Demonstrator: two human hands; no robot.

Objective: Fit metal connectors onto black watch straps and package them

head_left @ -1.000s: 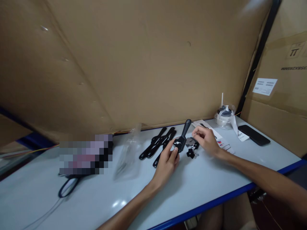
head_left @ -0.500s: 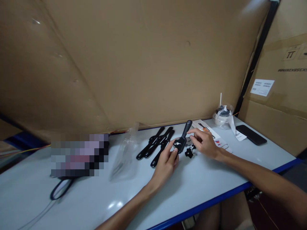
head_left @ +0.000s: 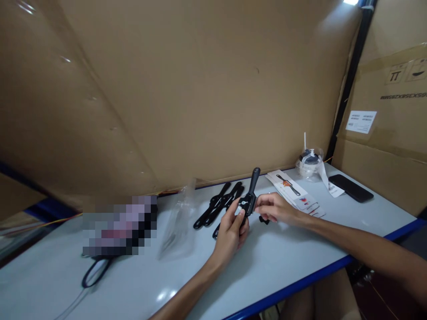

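Observation:
My left hand is wrapped round the body of a black spokeshave, thumb on top, one handle pointing up and away. The lower handle is mostly hidden by the palm. Just to its right, my right hand has its fingers bent and drawn together at the tool's side; anything between the fingertips is hidden. Beneath these fingers lies a small black knob-like part, partly covered. Several more black spokeshaves lie side by side on the table, left of the held one.
A clear plastic bag lies left of the tools. Printed cards are fanned behind my right hand. Farther right are a bagged cup with a straw and a black phone. Cardboard walls the white table's back.
My right hand has come down from the upper handle towards the small parts and the tool's body. The left hand keeps hold of the spokeshave. The view has shifted slightly.

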